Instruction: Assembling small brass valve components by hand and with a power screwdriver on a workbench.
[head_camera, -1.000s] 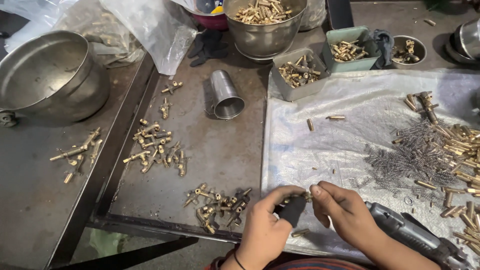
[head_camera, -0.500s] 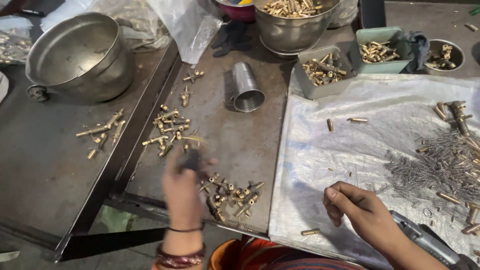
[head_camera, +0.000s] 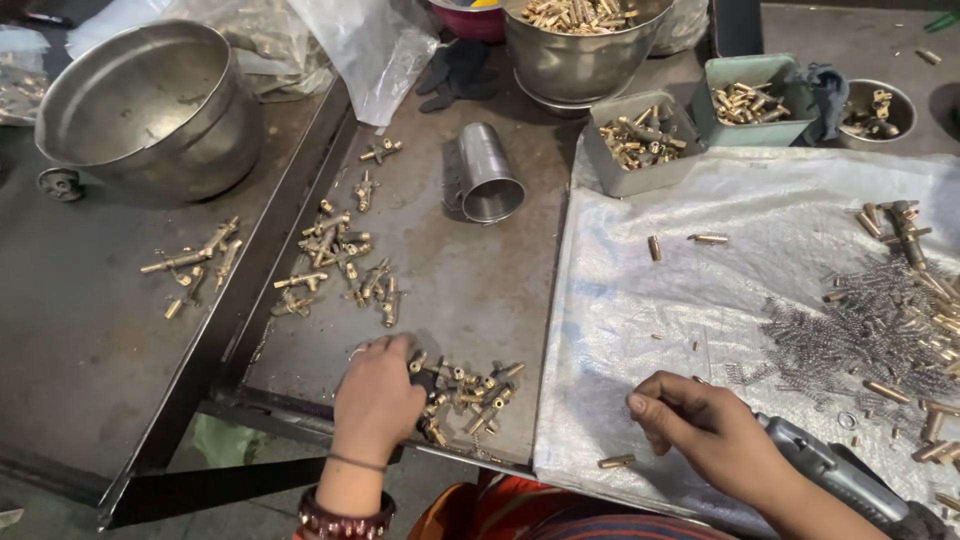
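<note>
Dark, worn metal bench (head_camera: 470, 290), scratched and dusty, with a raised rail running down its left part. On the right side, a crinkly white plastic sheet (head_camera: 760, 230) spread flat.

Left hand (head_camera: 378, 400) down at the near edge, fingers curled over a small dark part, touching the pile of brass fittings (head_camera: 470, 395) there. Grip closed on that dark part, mostly hidden. Right hand (head_camera: 700, 430) resting on the sheet, fingers bent in, grip pinched shut; cannot tell what sits inside. Grey power tool (head_camera: 835, 475) lying just beside that wrist.

More brass bits (head_camera: 345, 255) scattered mid-bench, and a few past the rail. Heap of tiny steel springs (head_camera: 850, 335) on the sheet, far right. Steel cup (head_camera: 490, 180) tipped on its side. Big empty steel bowl (head_camera: 150, 105) at far left. Steel pot (head_camera: 580, 50) full of brass pieces at the back, small trays (head_camera: 640, 145) beside it. Clear plastic bags (head_camera: 370, 45) behind.
</note>
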